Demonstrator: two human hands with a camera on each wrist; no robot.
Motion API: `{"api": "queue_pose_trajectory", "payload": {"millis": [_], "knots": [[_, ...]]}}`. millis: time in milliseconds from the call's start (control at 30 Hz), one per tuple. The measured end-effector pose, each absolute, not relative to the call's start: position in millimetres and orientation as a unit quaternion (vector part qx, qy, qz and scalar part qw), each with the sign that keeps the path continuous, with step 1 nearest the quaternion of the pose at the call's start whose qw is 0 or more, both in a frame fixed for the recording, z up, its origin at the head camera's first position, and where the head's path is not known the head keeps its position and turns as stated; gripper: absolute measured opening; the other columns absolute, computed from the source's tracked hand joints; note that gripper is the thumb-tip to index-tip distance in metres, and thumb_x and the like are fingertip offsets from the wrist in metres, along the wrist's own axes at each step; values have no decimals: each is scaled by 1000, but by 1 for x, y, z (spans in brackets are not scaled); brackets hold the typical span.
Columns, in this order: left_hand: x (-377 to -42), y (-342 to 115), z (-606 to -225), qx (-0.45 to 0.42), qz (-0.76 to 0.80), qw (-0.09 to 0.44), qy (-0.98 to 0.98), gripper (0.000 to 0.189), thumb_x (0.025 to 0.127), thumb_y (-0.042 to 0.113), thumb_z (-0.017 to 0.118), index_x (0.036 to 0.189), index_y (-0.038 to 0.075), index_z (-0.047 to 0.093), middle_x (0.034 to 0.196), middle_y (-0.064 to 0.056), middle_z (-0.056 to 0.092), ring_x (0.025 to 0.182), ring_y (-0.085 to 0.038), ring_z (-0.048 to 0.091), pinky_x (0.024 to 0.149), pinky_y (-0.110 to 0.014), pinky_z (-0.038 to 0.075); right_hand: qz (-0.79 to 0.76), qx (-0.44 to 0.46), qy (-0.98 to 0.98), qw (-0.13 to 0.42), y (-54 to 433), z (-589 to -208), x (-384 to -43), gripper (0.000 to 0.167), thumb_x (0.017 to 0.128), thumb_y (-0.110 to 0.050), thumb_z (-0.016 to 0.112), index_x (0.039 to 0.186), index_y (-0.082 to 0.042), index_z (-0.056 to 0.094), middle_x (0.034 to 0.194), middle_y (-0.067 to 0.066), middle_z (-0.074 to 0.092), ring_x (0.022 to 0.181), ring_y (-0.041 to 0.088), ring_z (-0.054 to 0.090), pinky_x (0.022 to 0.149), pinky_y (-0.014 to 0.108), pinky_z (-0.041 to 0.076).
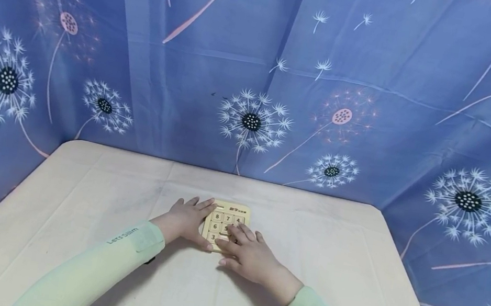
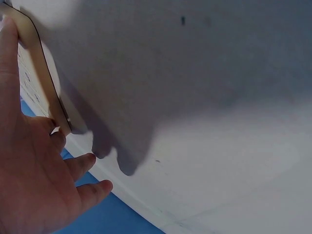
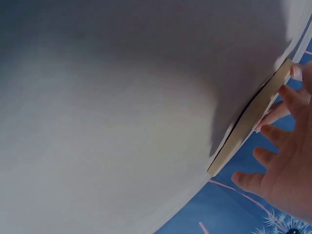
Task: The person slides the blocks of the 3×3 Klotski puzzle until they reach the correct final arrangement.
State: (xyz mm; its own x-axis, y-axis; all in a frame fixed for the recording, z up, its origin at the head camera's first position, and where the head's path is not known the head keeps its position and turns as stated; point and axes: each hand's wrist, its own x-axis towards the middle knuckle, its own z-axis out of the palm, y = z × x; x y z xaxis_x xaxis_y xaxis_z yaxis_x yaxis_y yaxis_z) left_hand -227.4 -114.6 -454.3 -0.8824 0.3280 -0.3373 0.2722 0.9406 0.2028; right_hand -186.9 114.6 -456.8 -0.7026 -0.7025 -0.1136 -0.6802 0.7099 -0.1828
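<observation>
A pale yellow number sliding puzzle (image 1: 228, 218) lies flat on the table, its tiles marked with dark digits. Tiles 8, 7 and 4 line the far row; 6 and 3 run down the left side, and part of a 5 shows. My left hand (image 1: 187, 219) holds the puzzle's left side, thumb at the near corner and index finger at the far one. Over the lower right tiles, my right hand (image 1: 253, 258) rests its extended fingertips, hiding several tiles. In the right wrist view the puzzle's side edge (image 3: 248, 122) shows beside the spread fingers.
The table (image 1: 149, 287) has a pale cover with faint creases. Blue curtains (image 1: 187, 96) with a dandelion print stand behind it and along both sides. Pale green sleeves (image 1: 91, 262) cover both forearms.
</observation>
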Motion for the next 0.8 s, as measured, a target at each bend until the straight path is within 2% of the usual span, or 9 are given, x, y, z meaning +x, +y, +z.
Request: {"api": "queue_pose_trajectory", "payload": {"millis": [800], "knots": [[-227, -114, -453, 150, 78, 187, 968, 118, 73, 72, 79, 164, 18, 27, 174, 2, 19, 159, -39, 23, 128, -64, 22, -77, -352, 927, 101, 128, -457, -188, 51, 101, -50, 57, 147, -30, 56, 166, 14, 38, 154, 46, 32, 116, 76, 33]]}}
